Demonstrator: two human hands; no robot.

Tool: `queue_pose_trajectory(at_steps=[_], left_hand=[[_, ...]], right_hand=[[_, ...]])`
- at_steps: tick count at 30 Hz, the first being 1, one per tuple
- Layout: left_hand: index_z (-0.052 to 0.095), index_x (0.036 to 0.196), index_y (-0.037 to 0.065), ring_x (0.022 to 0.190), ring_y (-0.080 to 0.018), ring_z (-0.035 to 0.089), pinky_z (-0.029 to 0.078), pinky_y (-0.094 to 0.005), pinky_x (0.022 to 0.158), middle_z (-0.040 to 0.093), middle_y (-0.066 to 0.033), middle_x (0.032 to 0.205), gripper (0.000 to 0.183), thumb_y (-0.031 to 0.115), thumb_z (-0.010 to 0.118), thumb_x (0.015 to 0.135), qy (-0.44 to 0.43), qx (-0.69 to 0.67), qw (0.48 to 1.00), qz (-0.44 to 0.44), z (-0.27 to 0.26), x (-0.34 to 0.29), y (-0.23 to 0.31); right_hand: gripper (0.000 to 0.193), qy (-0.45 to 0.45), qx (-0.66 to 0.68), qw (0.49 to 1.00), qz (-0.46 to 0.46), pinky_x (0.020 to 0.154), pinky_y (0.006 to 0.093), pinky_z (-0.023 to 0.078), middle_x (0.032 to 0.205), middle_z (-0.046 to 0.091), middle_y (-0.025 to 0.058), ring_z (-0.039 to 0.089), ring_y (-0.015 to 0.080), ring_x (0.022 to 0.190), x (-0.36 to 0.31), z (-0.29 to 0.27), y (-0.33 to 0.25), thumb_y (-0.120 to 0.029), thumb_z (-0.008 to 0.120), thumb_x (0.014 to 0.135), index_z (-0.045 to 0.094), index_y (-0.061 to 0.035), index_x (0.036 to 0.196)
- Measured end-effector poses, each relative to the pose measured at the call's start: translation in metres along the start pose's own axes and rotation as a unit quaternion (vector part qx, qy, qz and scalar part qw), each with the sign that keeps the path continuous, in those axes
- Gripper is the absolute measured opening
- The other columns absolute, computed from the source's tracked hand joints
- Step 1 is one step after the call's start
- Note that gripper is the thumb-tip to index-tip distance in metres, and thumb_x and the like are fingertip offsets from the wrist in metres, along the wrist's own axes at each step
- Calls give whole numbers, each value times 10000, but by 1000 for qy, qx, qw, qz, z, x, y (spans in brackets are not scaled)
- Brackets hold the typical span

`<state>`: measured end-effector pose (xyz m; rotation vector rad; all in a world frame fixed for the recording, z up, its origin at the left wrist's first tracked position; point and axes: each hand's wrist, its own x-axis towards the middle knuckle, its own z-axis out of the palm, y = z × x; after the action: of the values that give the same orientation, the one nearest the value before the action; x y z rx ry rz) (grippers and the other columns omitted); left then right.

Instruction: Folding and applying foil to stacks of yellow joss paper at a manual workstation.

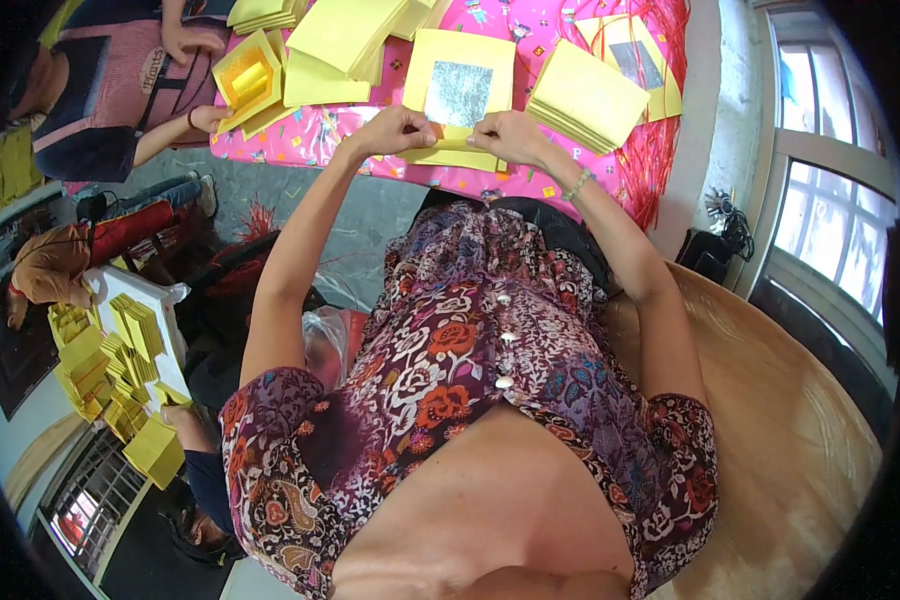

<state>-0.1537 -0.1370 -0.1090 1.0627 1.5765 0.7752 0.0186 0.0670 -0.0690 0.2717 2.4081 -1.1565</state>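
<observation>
A yellow paper sheet (483, 50) with a silver foil square (458, 93) lies at the table's near edge in front of me. Its near edge looks turned up into a narrow fold. My left hand (394, 131) pinches that edge at the left, fingers curled. At the right, my right hand (511, 136) is closed on the same edge, with a bead bracelet on its wrist. More yellow paper shows just beneath the sheet.
A stack of yellow paper (588, 95) lies right of the sheet, by red strings (653, 170). Taller yellow piles (340, 40) stand left on the pink patterned tablecloth (310, 148). At the left, another person's hand (208, 118) holds a yellow sheet. Further people work beside a white table (170, 340).
</observation>
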Motion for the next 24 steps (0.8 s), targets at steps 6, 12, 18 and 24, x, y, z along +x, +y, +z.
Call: queue_pose_trajectory(at_steps=[6, 12, 18, 24], left_hand=[[719, 901, 38, 729, -119, 621, 496, -299, 684, 696, -47, 801, 183, 215, 704, 854, 3, -11, 1000, 5, 1, 0, 6], [696, 897, 25, 755, -84, 587, 484, -282, 704, 677, -16, 811, 135, 157, 687, 870, -10, 14, 1000, -14, 1, -2, 12], [717, 936, 64, 729, -127, 635, 500, -301, 687, 705, -54, 806, 173, 216, 692, 858, 0, 32, 999, -18, 1, 1, 9], [704, 920, 55, 735, -131, 641, 504, -296, 692, 700, -59, 799, 156, 198, 689, 858, 17, 5, 1000, -12, 1, -4, 6]], right_hand=[[348, 10, -16, 1000, -16, 607, 374, 478, 739, 652, 101, 616, 240, 644, 0, 3, 6, -419, 600, 883, 711, -90, 908], [372, 6, -16, 1000, -9, 604, 383, 474, 727, 636, 102, 609, 247, 646, -4, 1, -1, -433, 588, 889, 695, -76, 876], [341, 30, -40, 997, -63, 637, 390, 482, 804, 584, 98, 600, 274, 711, -15, 5, -3, -401, 656, 841, 633, -62, 876], [172, 183, -123, 948, -231, 722, 407, 467, 888, 537, 113, 570, 293, 821, -21, 13, -5, -166, 653, 810, 570, -44, 899]])
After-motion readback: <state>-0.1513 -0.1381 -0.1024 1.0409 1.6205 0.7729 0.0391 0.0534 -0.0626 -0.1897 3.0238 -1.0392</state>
